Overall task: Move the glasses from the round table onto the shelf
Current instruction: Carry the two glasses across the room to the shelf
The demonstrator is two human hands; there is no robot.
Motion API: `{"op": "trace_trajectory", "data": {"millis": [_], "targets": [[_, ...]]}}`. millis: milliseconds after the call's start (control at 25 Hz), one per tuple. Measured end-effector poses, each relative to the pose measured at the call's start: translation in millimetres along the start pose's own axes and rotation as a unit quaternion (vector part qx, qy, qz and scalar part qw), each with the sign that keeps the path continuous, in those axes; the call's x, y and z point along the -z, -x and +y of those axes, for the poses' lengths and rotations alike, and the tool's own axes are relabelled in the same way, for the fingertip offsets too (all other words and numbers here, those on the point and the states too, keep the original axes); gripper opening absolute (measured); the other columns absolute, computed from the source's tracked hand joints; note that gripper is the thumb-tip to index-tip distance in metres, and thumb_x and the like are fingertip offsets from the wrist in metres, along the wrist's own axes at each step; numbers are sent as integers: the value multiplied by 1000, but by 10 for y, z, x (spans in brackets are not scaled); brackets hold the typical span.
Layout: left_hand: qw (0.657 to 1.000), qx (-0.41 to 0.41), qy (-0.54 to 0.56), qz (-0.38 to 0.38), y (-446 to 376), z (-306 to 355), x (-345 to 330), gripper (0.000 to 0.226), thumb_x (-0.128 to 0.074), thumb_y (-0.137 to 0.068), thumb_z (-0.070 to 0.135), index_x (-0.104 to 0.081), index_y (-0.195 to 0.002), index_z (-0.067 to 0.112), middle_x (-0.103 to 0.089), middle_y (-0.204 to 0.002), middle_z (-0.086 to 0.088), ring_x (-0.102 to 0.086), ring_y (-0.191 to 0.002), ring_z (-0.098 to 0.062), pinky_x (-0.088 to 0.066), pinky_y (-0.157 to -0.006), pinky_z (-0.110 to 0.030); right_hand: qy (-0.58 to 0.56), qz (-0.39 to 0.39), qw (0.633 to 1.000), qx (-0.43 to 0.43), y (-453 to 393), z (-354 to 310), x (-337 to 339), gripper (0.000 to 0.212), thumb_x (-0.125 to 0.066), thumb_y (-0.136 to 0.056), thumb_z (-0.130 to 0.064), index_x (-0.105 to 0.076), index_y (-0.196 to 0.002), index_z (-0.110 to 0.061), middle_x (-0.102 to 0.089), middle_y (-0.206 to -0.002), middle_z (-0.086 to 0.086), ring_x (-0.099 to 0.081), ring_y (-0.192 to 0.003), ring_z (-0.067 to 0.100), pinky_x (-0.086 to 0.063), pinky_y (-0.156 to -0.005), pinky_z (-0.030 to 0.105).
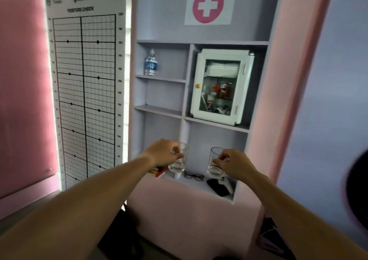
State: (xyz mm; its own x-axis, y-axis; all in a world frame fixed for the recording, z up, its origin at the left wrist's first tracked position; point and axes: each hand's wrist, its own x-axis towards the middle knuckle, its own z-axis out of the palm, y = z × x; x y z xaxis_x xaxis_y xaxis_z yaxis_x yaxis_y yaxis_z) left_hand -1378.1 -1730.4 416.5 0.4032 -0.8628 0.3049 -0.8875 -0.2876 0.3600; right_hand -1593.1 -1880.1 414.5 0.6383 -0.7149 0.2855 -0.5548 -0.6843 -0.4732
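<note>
Two clear glasses are in the lower middle of the frame, one in each hand, in front of the lowest opening of the shelf. The left glass is upright, and the left hand holds it from the left side, with the fingers curled around its upper part. The right glass leans a little to the left; the right hand holds it from the right side, with thumb and fingers curled on its wall. So each grip is closed around its own glass. Both glasses seem to be just above the bottom ledge of the shelf, but whether their bases touch it I cannot tell.

On this ledge, between the two glasses, lies a pair of dark eyeglasses. Under the right hand lies a black flat object beside a white object that is partly hidden. Behind the left wrist a small red and yellow box is partly visible.

Higher, in the middle right of the frame, a white first-aid cabinet with a glass door stands in a compartment. To its left a water bottle stands upright on a small shelf board. Above, a red cross sign is on the wall. In the left of the frame hangs a posture chart with a grid.
</note>
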Motion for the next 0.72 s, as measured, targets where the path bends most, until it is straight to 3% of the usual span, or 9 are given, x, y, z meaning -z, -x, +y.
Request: {"op": "trace_trajectory", "data": {"millis": [120,320,520,720], "targets": [[1000,18,-8,16,-287,-407,176,25,-64,-90,47,-68,-97,24,-72,-102,0,-66,-92,-21,-55,-84,-36,-9,-2,1000,29,-493,-249,-231,19,-70,-89,-44,-67,-79,-27,-68,-85,-2,-64,-84,20,-46,-69,28],[998,43,-17,38,-748,-1058,334,22,-64,-91,46,-66,-96,25,-69,-98,4,-65,-90,-17,-46,-78,-29,-29,-37,996,75,-1326,-609,-711,19,-68,-90,-43,-66,-80,-27,-67,-90,0,-65,-89,22,-48,-73,29],[994,74,-34,72,-1283,-1663,470,21,-65,-88,49,-65,-90,28,-70,-92,7,-64,-80,-13,-54,-82,-36,-44,-64,990,118,-2183,-894,-1150,21,-67,-92,-45,-68,-89,-23,-67,-96,-1,-62,-91,20,-50,-76,32],[989,97,-59,99,-1983,-2160,640,15,-66,-89,46,-60,-83,33,-70,-94,8,-66,-88,-15,-53,-80,-33,-95,-52,979,171,-3132,-1179,-1388,22,-68,-91,-44,-70,-92,-22,-69,-97,-1,-63,-88,16,-50,-74,27]]}}
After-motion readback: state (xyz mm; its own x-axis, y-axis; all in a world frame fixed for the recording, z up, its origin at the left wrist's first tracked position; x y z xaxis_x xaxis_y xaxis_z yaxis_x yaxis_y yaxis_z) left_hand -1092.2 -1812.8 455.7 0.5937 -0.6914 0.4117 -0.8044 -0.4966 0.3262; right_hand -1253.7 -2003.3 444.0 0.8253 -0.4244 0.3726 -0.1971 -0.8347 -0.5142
